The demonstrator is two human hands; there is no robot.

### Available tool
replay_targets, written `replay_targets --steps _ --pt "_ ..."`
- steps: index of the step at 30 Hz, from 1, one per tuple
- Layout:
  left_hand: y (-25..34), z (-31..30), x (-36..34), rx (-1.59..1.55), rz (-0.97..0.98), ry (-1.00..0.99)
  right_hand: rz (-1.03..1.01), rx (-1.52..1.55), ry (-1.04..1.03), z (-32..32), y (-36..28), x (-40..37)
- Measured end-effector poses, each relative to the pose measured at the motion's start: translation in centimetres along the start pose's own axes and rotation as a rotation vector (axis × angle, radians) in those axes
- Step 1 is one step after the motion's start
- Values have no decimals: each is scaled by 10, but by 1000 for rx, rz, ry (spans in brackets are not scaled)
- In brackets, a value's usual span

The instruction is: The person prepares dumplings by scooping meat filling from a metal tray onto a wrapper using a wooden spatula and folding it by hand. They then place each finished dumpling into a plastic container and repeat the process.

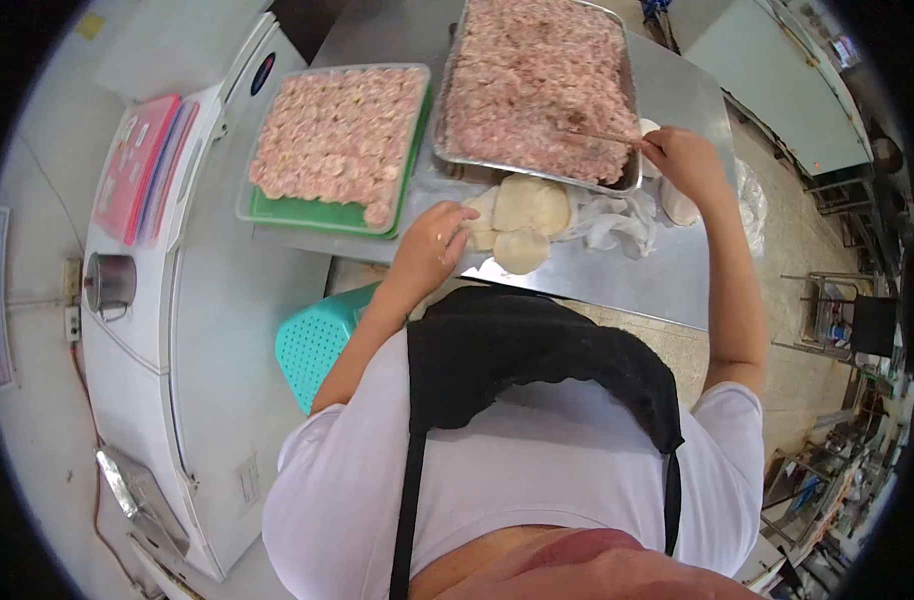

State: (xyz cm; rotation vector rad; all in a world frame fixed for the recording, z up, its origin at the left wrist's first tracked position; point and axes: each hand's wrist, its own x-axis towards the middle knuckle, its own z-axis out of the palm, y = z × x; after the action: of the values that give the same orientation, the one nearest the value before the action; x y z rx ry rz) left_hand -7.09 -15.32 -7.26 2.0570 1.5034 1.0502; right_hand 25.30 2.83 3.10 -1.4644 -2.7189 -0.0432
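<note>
My right hand (682,158) grips a thin flat stick (597,137) at the right rim of a metal tray. The stick's far end lies in the ground meat (537,85) that fills this tray (537,174). Round pale dough wrappers (530,205) overlap on the table just in front of it. At their left edge, my left hand (432,245) has its fingers and thumb curled around a wrapper, with bits of filling stuck to the skin. Left of the tray, closely packed rows of filled dumplings (337,125) cover most of a green-based tray (312,213).
Crumpled clear plastic (620,225) lies beside the wrappers on the steel table (667,285). A white freezer (247,330) stands at the left, bearing pink folders (137,165) and a metal cup (111,282). Below the table edge is a turquoise basket (322,340).
</note>
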Motion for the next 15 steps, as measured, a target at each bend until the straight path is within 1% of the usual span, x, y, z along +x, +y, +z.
replay_targets --steps 1,2,3,4,5,6,7,8,9,10,12,13,15 --pt "3 8 6 -3 8 -7 -17 -52 -30 -6 12 4" --pt "7 16 12 -18 16 -59 -11 -52 -31 -6 20 7" --pt "11 23 17 -32 21 -108 -55 -78 10 -6 27 10" --pt "11 31 22 -29 23 -108 -101 -103 53 -5 36 16" --pt "8 40 28 6 18 -92 -97 -188 83 11 48 23" --pt "6 49 33 42 12 -78 -96 -184 85 23 51 23" --pt "5 57 38 46 13 -80 -83 -157 60 34 51 23" --pt "4 64 44 108 22 -10 -70 -129 34 46 52 23" --pt "2 72 48 167 30 56 -73 -39 57 60 56 21" --pt "-4 79 48 168 29 48 -69 -33 54 64 56 17" --pt "-14 80 50 52 -92 -58 -51 60 6 69 52 11" --pt "-16 77 50 57 -89 -65 -69 42 13 73 52 9" --pt "-15 68 48 -92 -243 -186 -75 73 12 75 49 -2"
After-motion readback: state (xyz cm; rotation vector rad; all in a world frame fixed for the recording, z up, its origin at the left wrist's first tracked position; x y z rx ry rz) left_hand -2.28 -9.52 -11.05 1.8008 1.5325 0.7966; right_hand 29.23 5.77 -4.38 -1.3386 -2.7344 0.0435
